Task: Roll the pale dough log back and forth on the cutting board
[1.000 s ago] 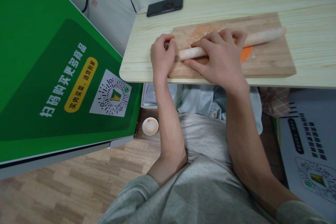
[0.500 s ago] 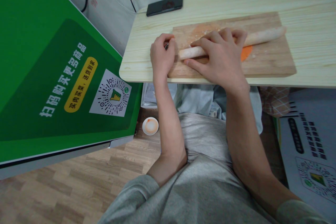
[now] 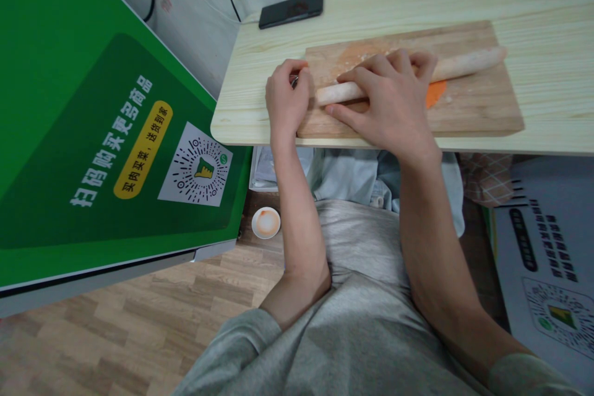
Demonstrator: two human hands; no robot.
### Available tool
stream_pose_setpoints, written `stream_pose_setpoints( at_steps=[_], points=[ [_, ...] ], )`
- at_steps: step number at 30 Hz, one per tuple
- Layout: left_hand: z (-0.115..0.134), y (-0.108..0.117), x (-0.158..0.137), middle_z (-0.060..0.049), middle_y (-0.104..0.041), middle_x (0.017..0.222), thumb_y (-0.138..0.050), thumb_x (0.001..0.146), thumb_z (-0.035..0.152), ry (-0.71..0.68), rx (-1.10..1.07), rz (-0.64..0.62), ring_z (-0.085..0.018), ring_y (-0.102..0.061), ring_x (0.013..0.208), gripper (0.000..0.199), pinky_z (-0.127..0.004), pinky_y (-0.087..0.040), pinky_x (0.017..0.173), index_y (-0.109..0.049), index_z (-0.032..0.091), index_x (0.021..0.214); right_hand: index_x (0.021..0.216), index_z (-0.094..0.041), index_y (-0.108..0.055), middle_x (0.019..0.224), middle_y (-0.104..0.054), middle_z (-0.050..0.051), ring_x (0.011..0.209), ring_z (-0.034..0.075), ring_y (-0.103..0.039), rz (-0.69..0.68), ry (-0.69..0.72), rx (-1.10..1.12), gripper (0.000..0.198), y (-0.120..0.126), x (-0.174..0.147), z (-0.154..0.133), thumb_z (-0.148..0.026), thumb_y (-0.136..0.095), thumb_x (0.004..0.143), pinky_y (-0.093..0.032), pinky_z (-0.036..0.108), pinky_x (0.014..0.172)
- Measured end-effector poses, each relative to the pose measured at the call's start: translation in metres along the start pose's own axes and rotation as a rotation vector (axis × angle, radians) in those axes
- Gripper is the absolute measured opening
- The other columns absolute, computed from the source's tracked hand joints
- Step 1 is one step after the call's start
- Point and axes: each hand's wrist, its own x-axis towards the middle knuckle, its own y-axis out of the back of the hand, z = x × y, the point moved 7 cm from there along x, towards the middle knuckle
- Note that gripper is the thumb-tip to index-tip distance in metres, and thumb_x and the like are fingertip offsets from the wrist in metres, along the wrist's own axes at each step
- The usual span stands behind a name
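A pale rolling pin [image 3: 468,64] lies slantwise across the wooden cutting board [image 3: 499,108]. My right hand [image 3: 387,96] rests over the pin's left half, fingers bent over its far side and thumb on the near side. Under the pin and that hand, a piece of flat orange dough [image 3: 436,93] shows in part; the rest of it is hidden. At the board's left edge is my left hand [image 3: 286,96], its fingers curled in. A small dark, shiny spot shows between its thumb and fingers, too small to name.
The board sits on a light wood-grain table [image 3: 248,86] near its front edge. A black phone [image 3: 291,9] lies at the back by the wall. To the left stands a large green panel [image 3: 93,136] with a code. Below is a small white dish [image 3: 266,223].
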Motion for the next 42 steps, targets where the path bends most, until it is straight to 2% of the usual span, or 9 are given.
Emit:
stream_pose_setpoints(
  at_steps=[6, 10, 15, 23, 29, 35, 42],
  points=[
    [-0.006, -0.001, 0.001, -0.008, -0.08, 0.115, -0.068, 0.107, 0.04, -0.007, 0.045, -0.016, -0.03, -0.074, 0.123, 0.013, -0.043, -0.055, 0.113, -0.072, 0.028, 0.104, 0.139, -0.047, -0.075, 0.137, -0.077, 0.007, 0.139, 0.054, -0.049, 0.027, 0.045, 0.024, 0.055, 0.002, -0.001, -0.001, -0.076, -0.049, 0.099, -0.026, 0.08, 0.108],
    [-0.003, -0.001, 0.0, -0.007, -0.081, 0.112, -0.069, 0.107, 0.04, -0.011, 0.022, -0.01, -0.03, -0.072, 0.126, 0.012, -0.042, -0.055, 0.112, -0.072, 0.029, 0.102, 0.138, -0.05, -0.075, 0.133, -0.078, 0.006, 0.138, 0.054, -0.048, 0.025, 0.04, 0.023, 0.054, 0.001, -0.001, -0.001, -0.076, -0.048, 0.099, -0.026, 0.08, 0.106],
    [0.004, 0.0, -0.001, -0.006, -0.081, 0.111, -0.069, 0.107, 0.031, -0.005, 0.05, 0.006, -0.026, -0.073, 0.114, 0.009, -0.041, -0.054, 0.109, -0.071, 0.025, 0.101, 0.138, -0.047, -0.075, 0.141, -0.075, 0.005, 0.138, 0.052, -0.05, 0.025, 0.034, -0.015, 0.053, 0.001, 0.0, -0.001, -0.073, -0.05, 0.1, -0.029, 0.078, 0.109],
    [0.005, 0.001, -0.001, -0.005, -0.08, 0.11, -0.07, 0.108, 0.031, -0.001, 0.05, 0.011, -0.023, -0.072, 0.11, 0.011, -0.039, -0.055, 0.11, -0.071, 0.024, 0.1, 0.138, -0.048, -0.074, 0.14, -0.076, 0.005, 0.139, 0.053, -0.049, 0.017, 0.031, -0.016, 0.052, 0.001, 0.0, 0.0, -0.074, -0.05, 0.1, -0.029, 0.079, 0.107],
    [0.002, 0.002, -0.001, -0.007, -0.08, 0.105, -0.073, 0.103, 0.041, 0.031, -0.039, 0.009, -0.03, -0.073, 0.12, 0.013, -0.042, -0.055, 0.113, -0.072, 0.029, 0.098, 0.139, -0.047, -0.074, 0.142, -0.075, 0.004, 0.139, 0.052, -0.05, 0.011, 0.032, -0.026, 0.055, 0.001, 0.0, -0.001, -0.076, -0.049, 0.099, -0.03, 0.078, 0.107],
    [0.002, 0.0, -0.001, -0.008, -0.08, 0.109, -0.069, 0.103, 0.036, 0.042, -0.03, 0.002, -0.031, -0.07, 0.129, 0.009, -0.042, -0.053, 0.116, -0.073, 0.029, 0.1, 0.14, -0.053, -0.073, 0.133, -0.08, 0.002, 0.145, 0.054, -0.044, -0.027, -0.019, 0.047, 0.053, -0.001, 0.0, 0.002, -0.075, -0.051, 0.096, -0.026, 0.078, 0.103],
    [-0.003, -0.001, 0.002, -0.008, -0.081, 0.112, -0.068, 0.105, 0.039, 0.022, 0.013, -0.023, -0.03, -0.073, 0.123, 0.013, -0.042, -0.054, 0.113, -0.072, 0.028, 0.1, 0.14, -0.049, -0.073, 0.139, -0.077, 0.004, 0.141, 0.053, -0.048, -0.003, 0.016, 0.0, 0.05, 0.002, 0.0, -0.001, -0.07, -0.053, 0.099, -0.027, 0.078, 0.107]
  ],
)
